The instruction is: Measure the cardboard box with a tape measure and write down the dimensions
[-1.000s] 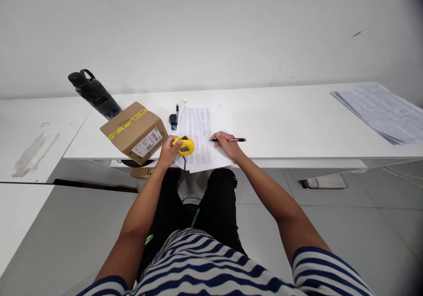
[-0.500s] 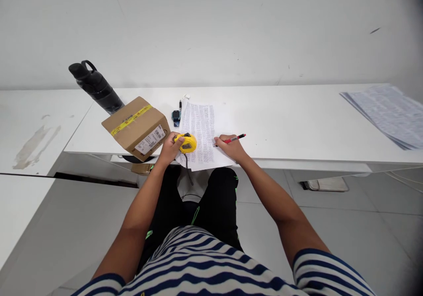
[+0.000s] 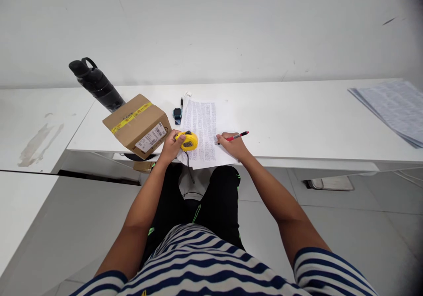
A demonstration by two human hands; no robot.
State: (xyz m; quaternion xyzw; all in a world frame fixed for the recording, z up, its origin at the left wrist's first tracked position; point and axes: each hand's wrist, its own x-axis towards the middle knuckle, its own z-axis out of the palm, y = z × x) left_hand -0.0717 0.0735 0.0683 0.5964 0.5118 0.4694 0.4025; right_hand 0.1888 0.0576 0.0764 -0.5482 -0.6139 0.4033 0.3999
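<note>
My left hand (image 3: 171, 147) is closed around a yellow tape measure (image 3: 190, 141), held over the lower left of a sheet of paper (image 3: 206, 119). A dark strap hangs from the tape measure past the desk's front edge. In my right hand (image 3: 233, 146) is a red pen (image 3: 235, 137) with a black end, its tip at the right part of the sheet. Dense columns of writing cover the paper. Just left of my left hand stands a cardboard box (image 3: 132, 121) with yellow tape and a white label.
Behind the box stands a black bottle (image 3: 99, 86). A dark watch (image 3: 177, 114) and a black pen (image 3: 181, 103) lie left of the sheet, near a small white item (image 3: 188, 94). A stack of written papers (image 3: 390, 108) lies at the desk's (image 3: 297, 119) right end.
The camera view has shifted slightly. Both hands keep their holds on the tape measure and the red pen, with almost no movement over the paper.
</note>
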